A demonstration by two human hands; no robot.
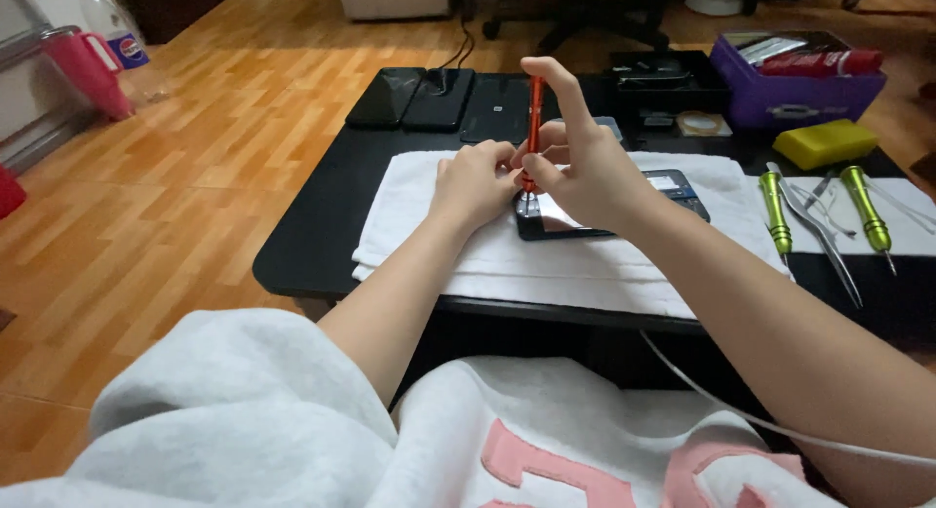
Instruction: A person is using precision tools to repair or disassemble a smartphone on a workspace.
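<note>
1. My right hand (585, 172) is closed around an orange screwdriver (534, 128), held upright with its tip down on the opened phone (585, 220).
2. My left hand (475, 183) is curled, fingertips steadying the phone's left edge.
3. The phone lies on a white towel (439, 245) on the black table (312, 245).
4. Two green screwdrivers (775, 211) and tweezers (824, 235) lie to the right.

Slim orange screwdriver (534, 128) upright in my right hand (585, 172), tip down on a dark opened phone (604, 211), which lay flat on the white towel (429, 225) at frame centre, my left hand (475, 184) steadying its left end
</note>
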